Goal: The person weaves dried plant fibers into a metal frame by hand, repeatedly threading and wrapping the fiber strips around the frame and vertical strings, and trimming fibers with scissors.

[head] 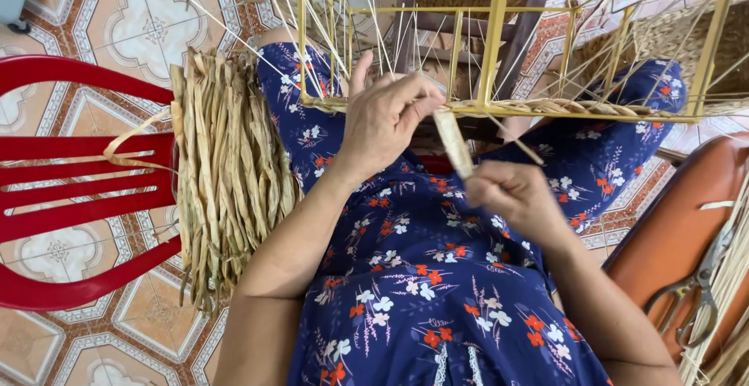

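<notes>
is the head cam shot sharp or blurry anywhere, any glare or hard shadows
Head view: soft, even light with no hard shadows; the left hand and dried fibre bundle are sharp; the right hand is slightly motion-blurred; mild sheen on the red chair; the yellow frame bars splay outward toward the top edge.

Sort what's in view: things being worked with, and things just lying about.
In use: left hand on the yellow frame; right hand holding the fibre strand; woven braid.

Lying about: dried fibre bundle, red chair, scissors, orange seat.
</notes>
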